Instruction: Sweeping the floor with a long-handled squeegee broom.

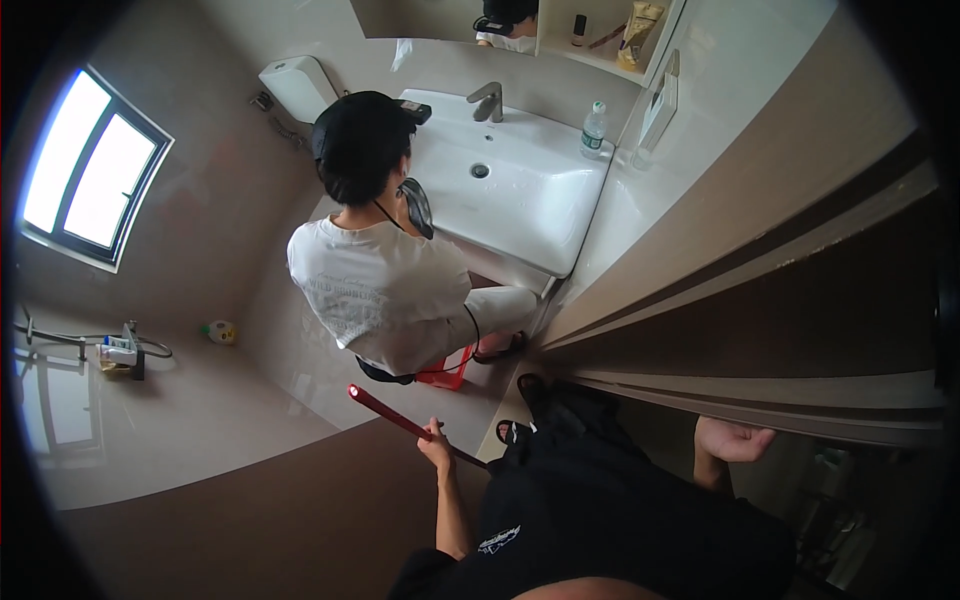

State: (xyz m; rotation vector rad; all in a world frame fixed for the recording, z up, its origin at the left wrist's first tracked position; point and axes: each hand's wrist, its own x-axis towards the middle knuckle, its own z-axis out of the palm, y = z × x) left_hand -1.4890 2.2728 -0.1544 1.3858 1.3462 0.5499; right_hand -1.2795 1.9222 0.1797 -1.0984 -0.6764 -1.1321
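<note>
My left hand is closed around a slim red stick with a pale tip, like a pole handle. The stick slants up and to the left, and its lower end goes out of sight past my hand. My right hand is beside the lower edge of the brown door, its fingers curled. What those fingers hold, if anything, is hidden. Ahead of me another person, in a black cap and white shirt, faces a white washbasin. A red plastic thing lies low beside that person.
A grey tap and a clear bottle stand on the basin. Above it is a mirror cabinet with small items. A toilet tank, a window and a shower fitting are on the left. A brown panel is near my left arm.
</note>
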